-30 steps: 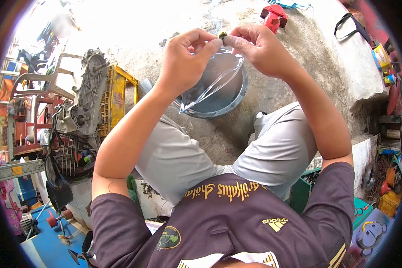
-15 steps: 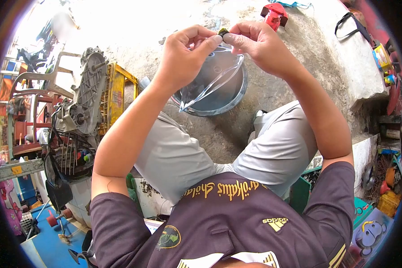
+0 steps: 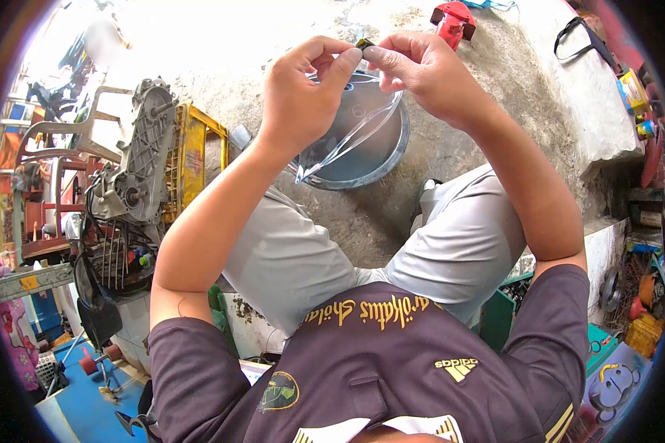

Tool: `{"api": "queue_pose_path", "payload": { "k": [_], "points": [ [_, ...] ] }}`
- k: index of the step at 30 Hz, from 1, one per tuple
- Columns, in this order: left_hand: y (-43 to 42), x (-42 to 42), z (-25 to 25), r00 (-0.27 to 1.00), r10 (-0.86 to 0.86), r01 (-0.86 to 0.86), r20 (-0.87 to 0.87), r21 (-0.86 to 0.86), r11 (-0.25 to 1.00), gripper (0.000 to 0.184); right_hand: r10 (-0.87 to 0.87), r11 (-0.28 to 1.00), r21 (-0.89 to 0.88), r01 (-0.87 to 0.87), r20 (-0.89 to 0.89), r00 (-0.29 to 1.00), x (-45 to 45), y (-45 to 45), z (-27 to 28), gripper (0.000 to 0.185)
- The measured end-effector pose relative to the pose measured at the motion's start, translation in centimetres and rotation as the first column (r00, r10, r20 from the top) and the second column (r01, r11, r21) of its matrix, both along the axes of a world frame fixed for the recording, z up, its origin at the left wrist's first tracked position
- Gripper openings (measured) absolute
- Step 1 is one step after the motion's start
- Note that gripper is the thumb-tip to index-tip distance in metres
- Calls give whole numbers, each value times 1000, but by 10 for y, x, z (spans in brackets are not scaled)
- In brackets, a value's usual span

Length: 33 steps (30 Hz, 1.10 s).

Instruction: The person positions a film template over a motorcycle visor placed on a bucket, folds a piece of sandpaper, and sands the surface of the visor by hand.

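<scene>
My left hand and my right hand meet above a round bucket. Between their thumbs and fingertips they pinch a small dark piece with a yellow-green edge; it is too small to name. Both hands are closed on it. Below them, a clear plastic bag with a pale edge hangs or lies across the bucket's mouth. How the bag is held up is hidden behind my left hand.
Left of my knee stand a yellow crate, a grey metal engine casing and a chair. A red object lies on the concrete floor at the top. A black strap rests on the ledge at right.
Both hands have shifted very slightly upward with the small dark piece, which has tilted a little between the fingertips. The bucket has stayed in place.
</scene>
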<state>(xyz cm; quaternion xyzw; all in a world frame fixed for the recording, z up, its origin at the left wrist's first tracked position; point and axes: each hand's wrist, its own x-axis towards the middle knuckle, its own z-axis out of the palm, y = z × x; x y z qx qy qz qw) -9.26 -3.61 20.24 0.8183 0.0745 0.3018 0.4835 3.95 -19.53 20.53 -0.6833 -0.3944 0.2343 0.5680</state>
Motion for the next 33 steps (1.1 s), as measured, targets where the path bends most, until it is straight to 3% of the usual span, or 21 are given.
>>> {"api": "queue_pose_path", "payload": {
  "k": [4, 7, 9, 10, 11, 12, 13, 14, 15, 17, 19, 21, 23, 25, 26, 30, 33],
  "points": [
    [10, 5, -9, 1000, -4, 2, 14, 107, 994, 25, 10, 1000, 16, -11, 85, 996, 3, -2, -1, 28],
    [48, 27, -36, 990, -140, 140, -8, 169, 976, 31, -7, 1000, 16, 4, 201, 980, 7, -7, -3, 28],
    [80, 46, -69, 949, -176, 193, -261, 40, 980, 34, -41, 999, -23, 50, 293, 955, 9, -15, -2, 29],
    [93, 52, -80, 882, -173, 218, -438, 53, 975, 46, -53, 997, -37, 65, 250, 967, 7, -21, 0, 29],
    [101, 51, -93, 884, -181, 222, -430, 46, 974, 46, -66, 996, -52, 78, 208, 976, 5, -27, 3, 30],
    [108, 50, -106, 878, -173, 338, -447, 322, 884, 53, -51, 986, -148, 74, 155, 987, 2, -36, 10, 30],
    [110, 49, -107, 876, -152, 420, -457, 569, 707, 61, -49, 985, -154, 75, 164, 985, -6, -41, 10, 30],
    [112, 49, -109, 729, -85, 546, -679, 502, 671, 83, -146, 979, -142, 146, 6, 989, -16, -46, 4, 29],
    [112, 45, -112, 734, -93, 542, -672, 499, 676, 83, -243, 964, -145, 221, -154, 958, -29, -50, -6, 28],
    [109, 40, -130, 693, -11, 631, -721, 599, 493, 96, -266, 939, -11, 343, -653, 709, -66, -44, -34, 25],
    [110, 42, -148, 685, -48, 645, -727, 575, 503, 107, -301, 912, -62, 405, -772, 560, -85, -28, -88, 22],
    [105, 26, -153, 555, 28, 701, -831, 486, 521, 113, -398, 893, -193, 407, -761, 513, -100, 2, -141, 24],
    [100, 7, -164, 540, 97, 706, -836, 513, 488, 124, -437, 875, -294, 385, -821, 367, -109, 30, -190, 25],
    [102, 4, -169, 577, 134, 723, -806, 580, 376, 136, -518, 842, -386, 376, -772, 368, -114, 53, -234, 27],
    [102, 4, -170, 563, 134, 731, -816, 567, 381, 141, -548, 826, -418, 378, -752, 366, -113, 57, -250, 26],
    [103, 4, -171, 505, 133, 733, -853, 506, 456, 139, -630, 761, -481, 435, -707, 320, -107, 64, -264, 24],
    [106, 5, -174, 512, 126, 720, -850, 504, 478, 139, -663, 727, -495, 475, -685, 301, -108, 71, -245, 21]
  ]
}}
